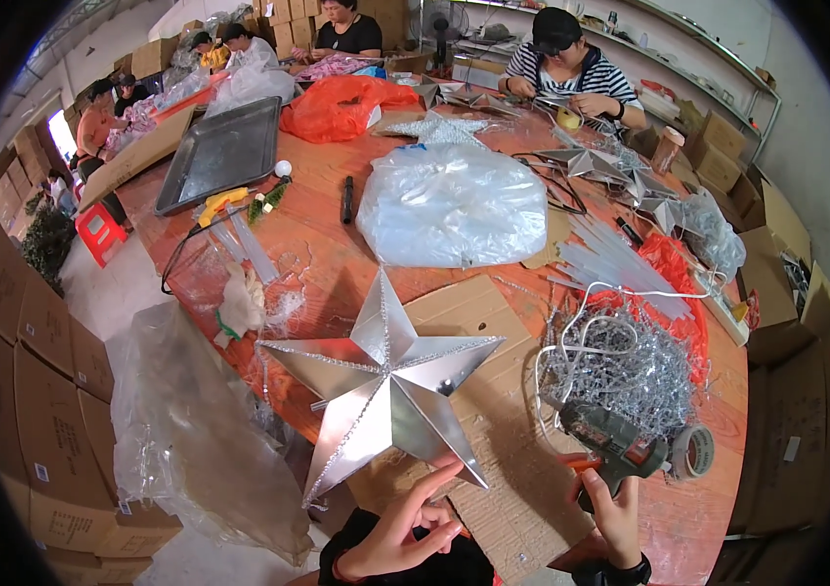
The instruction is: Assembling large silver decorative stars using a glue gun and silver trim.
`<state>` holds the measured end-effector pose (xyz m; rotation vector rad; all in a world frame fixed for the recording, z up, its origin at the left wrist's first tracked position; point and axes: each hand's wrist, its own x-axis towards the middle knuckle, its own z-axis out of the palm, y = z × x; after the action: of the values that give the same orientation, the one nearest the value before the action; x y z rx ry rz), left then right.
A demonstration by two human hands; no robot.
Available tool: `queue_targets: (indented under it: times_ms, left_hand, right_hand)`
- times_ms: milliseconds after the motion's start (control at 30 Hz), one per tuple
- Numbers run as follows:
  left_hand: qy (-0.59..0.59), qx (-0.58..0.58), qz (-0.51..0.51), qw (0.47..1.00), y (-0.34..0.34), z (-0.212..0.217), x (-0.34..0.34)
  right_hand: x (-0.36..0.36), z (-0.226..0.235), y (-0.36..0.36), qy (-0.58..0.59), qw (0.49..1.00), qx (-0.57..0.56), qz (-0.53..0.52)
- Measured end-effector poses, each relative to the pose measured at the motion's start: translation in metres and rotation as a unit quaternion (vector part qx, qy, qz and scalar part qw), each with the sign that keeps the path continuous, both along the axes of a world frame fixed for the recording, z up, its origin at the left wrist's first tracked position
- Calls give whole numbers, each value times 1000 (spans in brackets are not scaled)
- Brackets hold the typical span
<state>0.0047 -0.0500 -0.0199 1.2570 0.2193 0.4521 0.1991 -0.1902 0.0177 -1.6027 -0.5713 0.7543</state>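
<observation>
1. One large silver five-pointed star (387,389) lies at the near edge of the tabletop (317,244), partly on a flat sheet of cardboard (493,488), with its lower points hanging toward the person.
2. The left hand (405,532) touches the star's lowest point with loose, spread fingers; it steadies the star without gripping it.
3. The right hand (615,508) is clenched round the handle of a dark glue gun (610,444), whose nozzle points left toward the star but is well apart from it.
4. To do this well, I would judge that the star should be pinned flat on the cardboard, the steadying fingers kept off the seam, and the nozzle brought close before squeezing.
5. Just right of the gun sits a roll of tape (693,451); behind it lies a tangle of silver wire lights (620,366).
6. Toward the middle of the tabletop rests a bulging clear plastic bag (452,203), and at the far edge other people work on smaller stars (595,164).
</observation>
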Motion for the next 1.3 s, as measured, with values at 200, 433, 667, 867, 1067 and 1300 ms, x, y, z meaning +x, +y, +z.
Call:
queue_targets:
  times_ms: [200, 433, 667, 867, 1067, 1300]
  left_hand:
    - [-3, -73, -35, 997, 1, 0, -3]
    - [-99, -85, -6, 991, 11, -30, -14]
    - [-145, -80, 43, 985, 8, -47, -23]
    - [-53, -85, 19, 995, 10, -53, -27]
    - [41, 71, -16, 997, 20, -47, -23]
    - [21, -33, -28, 999, 23, -44, -18]
  right_hand:
    - [7, -24, -10, -113, 989, -97, -27]
    - [3, 0, 6, -59, 994, -82, 48]
    - [1, -2, 10, -75, 997, -22, 23]
    - [-5, -6, 5, -84, 996, -10, -15]
    - [-13, 2, 17, -58, 997, -28, 32]
    - [-29, -10, 42, -181, 981, -15, 70]
